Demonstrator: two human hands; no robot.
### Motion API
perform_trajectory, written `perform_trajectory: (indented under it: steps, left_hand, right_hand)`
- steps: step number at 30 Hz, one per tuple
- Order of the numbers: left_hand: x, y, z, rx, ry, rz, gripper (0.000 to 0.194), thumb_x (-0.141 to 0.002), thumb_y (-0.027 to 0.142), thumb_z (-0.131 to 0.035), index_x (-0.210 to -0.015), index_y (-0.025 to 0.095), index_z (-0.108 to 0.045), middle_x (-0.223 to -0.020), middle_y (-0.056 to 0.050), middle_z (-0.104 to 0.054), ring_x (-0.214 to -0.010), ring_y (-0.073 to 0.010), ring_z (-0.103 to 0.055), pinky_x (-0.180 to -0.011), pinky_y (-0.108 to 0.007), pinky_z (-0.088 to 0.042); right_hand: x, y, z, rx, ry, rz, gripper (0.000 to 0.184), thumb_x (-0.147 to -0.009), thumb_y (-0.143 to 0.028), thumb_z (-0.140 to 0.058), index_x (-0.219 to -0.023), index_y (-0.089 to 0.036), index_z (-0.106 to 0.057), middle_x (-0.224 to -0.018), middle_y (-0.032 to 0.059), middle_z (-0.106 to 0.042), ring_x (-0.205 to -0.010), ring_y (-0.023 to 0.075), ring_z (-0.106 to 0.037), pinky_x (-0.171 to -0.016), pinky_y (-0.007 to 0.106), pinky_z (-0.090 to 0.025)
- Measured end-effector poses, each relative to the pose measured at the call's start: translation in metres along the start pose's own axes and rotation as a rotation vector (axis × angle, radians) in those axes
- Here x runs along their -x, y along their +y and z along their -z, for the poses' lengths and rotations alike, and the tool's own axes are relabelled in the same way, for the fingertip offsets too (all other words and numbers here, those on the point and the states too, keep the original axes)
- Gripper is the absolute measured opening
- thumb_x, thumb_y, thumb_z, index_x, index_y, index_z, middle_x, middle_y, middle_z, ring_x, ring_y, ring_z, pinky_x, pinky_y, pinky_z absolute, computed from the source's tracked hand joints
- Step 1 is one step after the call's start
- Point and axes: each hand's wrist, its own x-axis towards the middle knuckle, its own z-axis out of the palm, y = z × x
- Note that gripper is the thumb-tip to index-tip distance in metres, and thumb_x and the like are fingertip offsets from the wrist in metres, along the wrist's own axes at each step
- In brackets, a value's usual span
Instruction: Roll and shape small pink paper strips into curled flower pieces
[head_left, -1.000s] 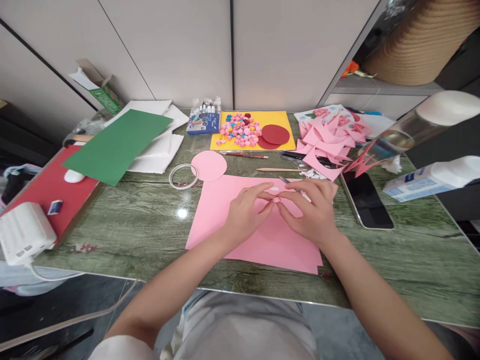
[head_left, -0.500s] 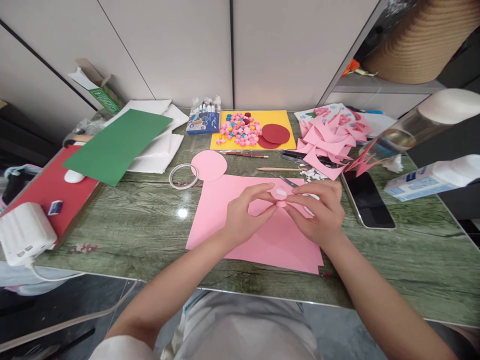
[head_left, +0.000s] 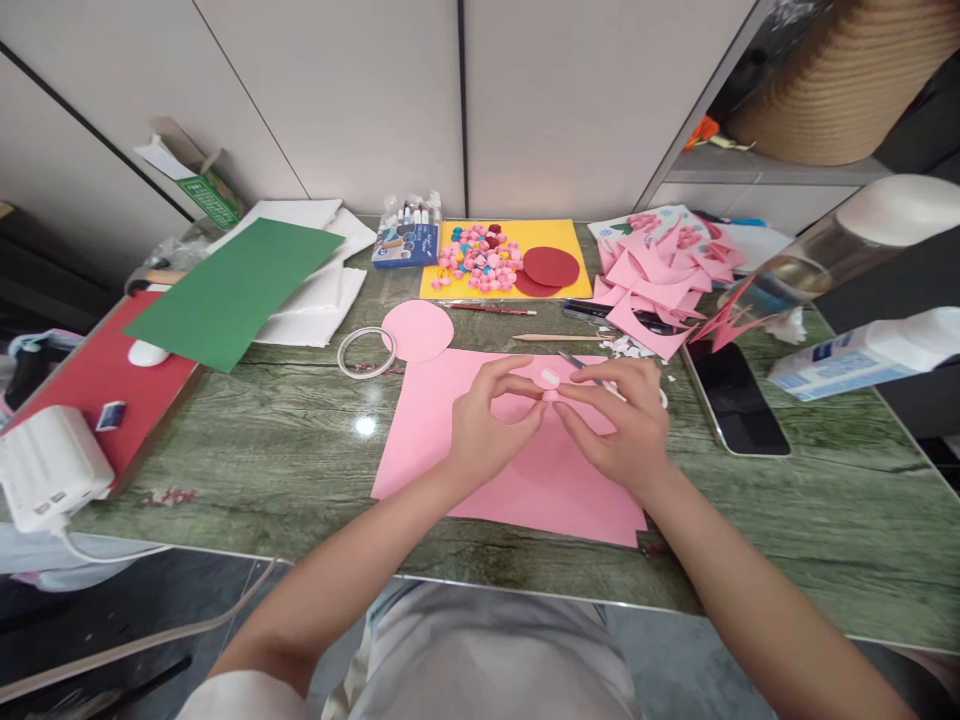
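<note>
My left hand (head_left: 491,425) and my right hand (head_left: 622,425) pinch a small curled pink paper piece (head_left: 551,395) between thumbs and fingertips. A short white strip (head_left: 550,377), like tape, shows on its upper face. Both hands hover over large pink sheets (head_left: 457,455) on the green table. Scissors (head_left: 576,361) lie partly hidden beneath my right fingers. Just beyond my left hand is a pink paper circle (head_left: 420,330), with a white tape roll (head_left: 366,352) overlapping its edge.
Small coloured paper balls (head_left: 480,258) and dark red circles (head_left: 551,268) rest on a yellow sheet (head_left: 446,290). Pink offcuts (head_left: 656,275) are piled at right, near a phone (head_left: 737,395) and a bottle (head_left: 862,355). A green sheet (head_left: 232,285) lies at left.
Both hands have shifted slightly left with the pink paper piece. Its white strip has turned to a steeper slant, and more of the scissors' white handle shows.
</note>
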Motion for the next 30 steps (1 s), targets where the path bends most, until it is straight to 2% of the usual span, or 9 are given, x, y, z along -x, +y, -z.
perform_trajectory:
  steps: [6,9,14,19,26,30]
  left_hand:
    - [-0.0026,-0.0063,0.0011,-0.328,-0.079,-0.145,0.045,-0.075,0.01,-0.058,-0.115,0.024,-0.044,-0.087,0.002,-0.069,-0.086,-0.0125,-0.065,-0.085,-0.029,-0.047]
    - [-0.0029,-0.0079,0.0012,-0.395,-0.09,-0.199,0.044,-0.076,0.007,-0.056,-0.115,0.024,-0.045,-0.09,0.002,-0.069,-0.088,-0.0125,-0.065,-0.085,-0.029,-0.047]
    - [-0.0044,-0.0043,0.0039,-0.175,-0.099,-0.1,0.045,-0.074,0.01,-0.061,-0.114,0.023,-0.046,-0.088,0.001,-0.068,-0.085,-0.0119,-0.065,-0.083,-0.027,-0.048]
    - [-0.0043,-0.003,0.0049,0.041,-0.081,-0.065,0.044,-0.072,0.015,-0.067,-0.112,0.022,-0.049,-0.084,0.0,-0.069,-0.086,-0.0149,-0.066,-0.091,-0.034,-0.045]
    - [-0.0035,-0.0054,0.0048,0.213,-0.08,-0.005,0.046,-0.068,0.018,-0.071,-0.109,0.022,-0.051,-0.081,0.0,-0.069,-0.082,-0.0149,-0.066,-0.09,-0.035,-0.046]
    - [-0.0048,-0.0036,0.0047,0.16,-0.068,0.025,0.043,-0.071,0.019,-0.069,-0.109,0.022,-0.05,-0.082,-0.001,-0.068,-0.082,-0.0152,-0.067,-0.09,-0.035,-0.046]
  right_hand:
    - [0.0003,0.0009,-0.002,0.241,-0.034,0.129,0.015,-0.07,-0.023,-0.068,-0.084,-0.025,-0.062,-0.088,0.0012,-0.066,-0.088,0.0206,-0.053,-0.077,0.039,-0.035]
    - [0.0001,0.0005,-0.003,0.278,-0.038,0.171,0.012,-0.071,-0.023,-0.068,-0.082,-0.025,-0.062,-0.086,0.0003,-0.067,-0.086,0.0197,-0.054,-0.077,0.039,-0.034]
    - [-0.0023,0.0026,0.0004,0.14,0.01,0.082,0.012,-0.07,-0.024,-0.07,-0.08,-0.028,-0.064,-0.082,-0.0005,-0.066,-0.083,0.0185,-0.054,-0.074,0.037,-0.036]
    - [-0.004,0.0052,0.0052,-0.079,-0.005,-0.031,0.015,-0.07,-0.022,-0.071,-0.083,-0.03,-0.066,-0.083,0.0004,-0.064,-0.084,0.0183,-0.055,-0.075,0.037,-0.041]
    - [-0.0044,0.0053,0.0028,-0.289,-0.037,-0.166,0.014,-0.07,-0.022,-0.07,-0.081,-0.029,-0.067,-0.081,0.0001,-0.06,-0.081,0.0165,-0.054,-0.072,0.035,-0.043]
    - [-0.0047,0.0039,0.0011,-0.283,-0.088,-0.186,0.014,-0.072,-0.021,-0.068,-0.084,-0.028,-0.066,-0.082,0.0004,-0.06,-0.083,0.0165,-0.054,-0.074,0.035,-0.043]
